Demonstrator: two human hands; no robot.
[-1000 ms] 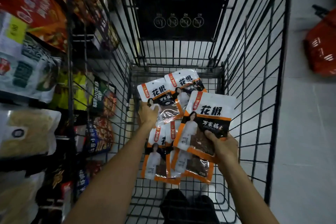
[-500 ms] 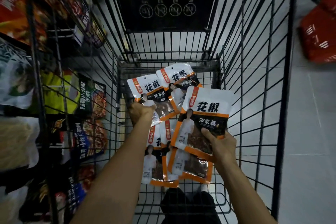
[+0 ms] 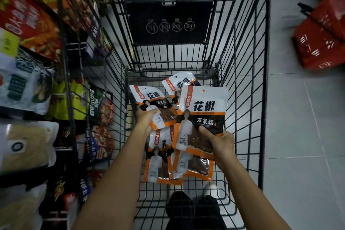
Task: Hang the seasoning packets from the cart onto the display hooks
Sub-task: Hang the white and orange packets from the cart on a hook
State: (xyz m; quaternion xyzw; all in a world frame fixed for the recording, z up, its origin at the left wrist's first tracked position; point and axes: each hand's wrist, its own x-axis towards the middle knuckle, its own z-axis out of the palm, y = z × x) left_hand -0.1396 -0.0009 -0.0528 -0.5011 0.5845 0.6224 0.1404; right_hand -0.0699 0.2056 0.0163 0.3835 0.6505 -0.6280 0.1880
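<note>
Packet [image 3: 203, 110] in right hand [image 3: 220, 142] higher, over perhaps three others [image 3: 160, 162] in cart [image 3: 266, 80]

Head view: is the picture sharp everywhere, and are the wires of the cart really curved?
Head view: the packet in the right hand is sharp and its print is readable. Head view, left side: the shelf goods are smeared by blur. Head view, edges: the cart wires bow outward, which looks like a wide-angle effect. The light is dim and darker toward the corners.
</note>
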